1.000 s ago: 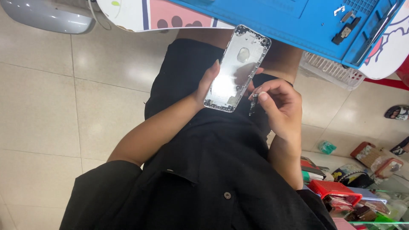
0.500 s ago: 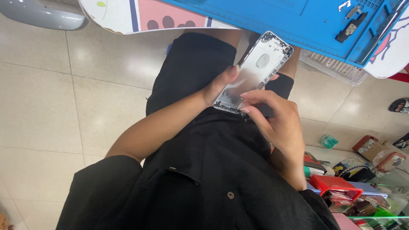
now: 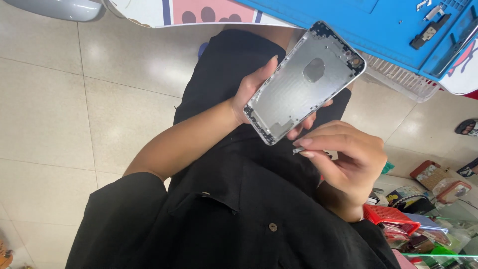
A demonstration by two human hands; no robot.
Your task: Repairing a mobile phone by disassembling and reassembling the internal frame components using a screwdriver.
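Left hand point(image 3: 259, 94): curled round the long edge of a bare silver phone housing point(image 3: 303, 82), thumb along one side and fingertips showing past the other; it holds the shell tilted over the lap, inner face up toward the camera
Right hand point(image 3: 348, 164): thumb and forefinger pressed together on a small silvery part point(image 3: 298, 150), pinched just below the lower corner of the housing, near it but apart; what the part is I cannot tell, it is too small
Phone housing: an empty metal back shell, no screen, board or battery inside; a rounded oval cut-out sits mid-panel, a camera opening at the far corner, small fittings along the rim
Done so far, as a judgement: the shell looks stripped out, since its inside is bare metal
Left, as a judgement: the pinched part is not yet set into or against the shell; loose pieces point(image 3: 429, 30) lie on the blue mat, not in the shell
Tabletop point(image 3: 348, 20): a blue work mat at the top of the view, with a dark strip-shaped component and small metal bits near its far right end; a white slatted basket point(image 3: 398, 79) shows under its edge
Clothing: black buttoned garment point(image 3: 239, 219) fills the lower middle
Floor point(image 3: 59, 109): pale glossy tiles with thin grout lines
Room: at the right, a glass shelf crowded with a red basket point(image 3: 388, 219) and phone cases point(image 3: 428, 174); a grey rounded object point(image 3: 55, 7) at the top left corner
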